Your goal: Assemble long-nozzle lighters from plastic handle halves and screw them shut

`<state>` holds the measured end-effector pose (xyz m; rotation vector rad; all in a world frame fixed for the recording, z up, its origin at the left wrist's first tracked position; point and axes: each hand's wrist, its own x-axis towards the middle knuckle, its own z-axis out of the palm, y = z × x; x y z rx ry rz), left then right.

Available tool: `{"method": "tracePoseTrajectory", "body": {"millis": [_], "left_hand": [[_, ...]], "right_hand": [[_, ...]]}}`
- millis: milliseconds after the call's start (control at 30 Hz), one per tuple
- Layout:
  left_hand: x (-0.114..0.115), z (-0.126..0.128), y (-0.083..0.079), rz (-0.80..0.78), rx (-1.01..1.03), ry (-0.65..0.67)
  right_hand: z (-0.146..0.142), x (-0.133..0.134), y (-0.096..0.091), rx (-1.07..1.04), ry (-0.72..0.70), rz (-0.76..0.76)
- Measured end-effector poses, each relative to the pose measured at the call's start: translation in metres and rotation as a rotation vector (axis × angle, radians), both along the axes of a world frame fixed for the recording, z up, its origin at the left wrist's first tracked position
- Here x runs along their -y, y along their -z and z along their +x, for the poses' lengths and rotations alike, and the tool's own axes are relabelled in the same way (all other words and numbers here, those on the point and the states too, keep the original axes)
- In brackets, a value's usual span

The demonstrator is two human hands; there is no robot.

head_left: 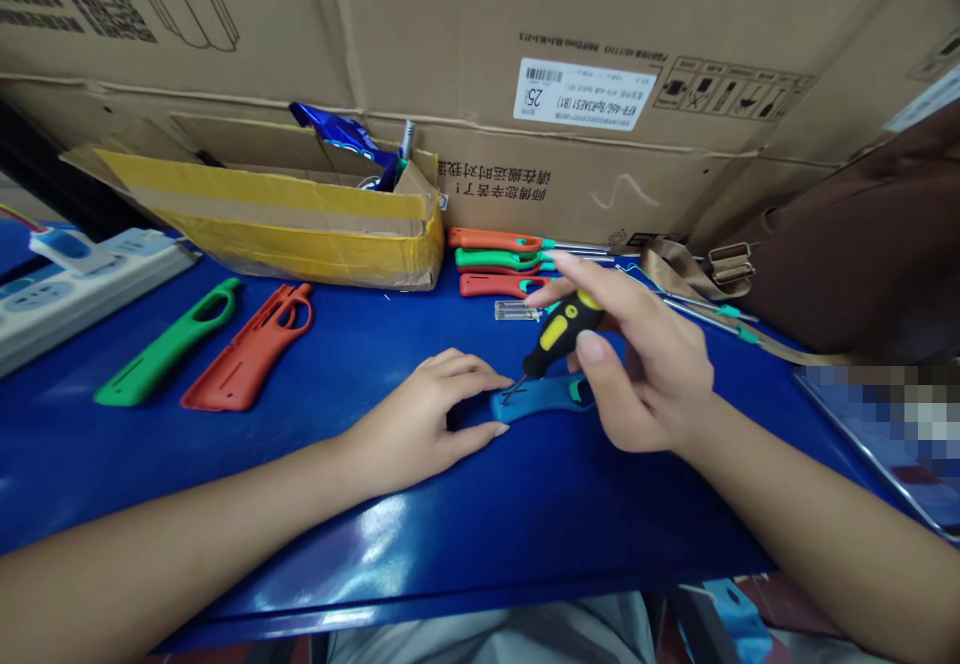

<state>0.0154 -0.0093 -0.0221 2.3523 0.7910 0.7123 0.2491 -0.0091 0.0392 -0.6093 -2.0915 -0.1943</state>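
My right hand (637, 354) grips a screwdriver (562, 334) with a black and yellow handle. Its thin metal tip meets the left end of a blue plastic handle (540, 399) lying on the table. My left hand (439, 409) cups that same end, with fingertips on either side of it. To the left lie a green plastic handle (169, 344) and an orange plastic handle (251, 349). Several orange, green and red tools (499, 259) with metal shafts lie in a row beyond my hands.
The blue table (450, 534) holds a yellow-taped cardboard box (262, 214) with items inside, a white power strip (82, 289), and a brown bag (847, 244) with a strap. A tablet (885, 434) lies at the right edge. Large cartons (585, 44) stand behind.
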Motion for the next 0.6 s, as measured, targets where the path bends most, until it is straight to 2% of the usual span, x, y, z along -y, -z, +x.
{"method": "tracePoseTrajectory", "body": {"millis": [67, 167, 233, 333, 367, 467, 500, 533, 600], "left_hand": [[0.0001, -0.0004, -0.0003, 0.004, 0.003, 0.003], [0.0, -0.0009, 0.0001, 0.007, 0.001, 0.001], [-0.0002, -0.001, 0.0007, 0.005, 0.002, 0.002], [-0.0006, -0.0005, 0.0008, 0.009, 0.008, 0.004], [-0.0007, -0.0003, 0.0005, 0.013, 0.009, 0.003], [-0.0008, 0.0006, -0.0007, 0.019, 0.006, 0.003], [-0.0009, 0.0008, -0.001, 0.018, 0.003, 0.003], [-0.0009, 0.0009, -0.0011, 0.015, 0.001, 0.002], [-0.0009, 0.0008, -0.0008, 0.012, 0.0, -0.001]], "right_hand": [[-0.0002, -0.0005, -0.0003, -0.024, 0.011, -0.004], [0.0008, -0.0014, -0.0012, 0.017, 0.048, 0.158], [0.0011, -0.0014, -0.0013, 0.045, 0.013, 0.104], [0.0003, -0.0011, -0.0009, 0.01, -0.055, -0.116], [0.0002, -0.0011, -0.001, 0.004, -0.059, -0.117], [0.0012, -0.0007, -0.0024, 0.048, -0.037, 0.033], [0.0017, -0.0003, -0.003, 0.067, -0.043, 0.032], [0.002, 0.0001, -0.0036, 0.078, -0.066, -0.029], [0.0021, 0.0008, -0.0041, 0.064, -0.14, -0.252]]}}
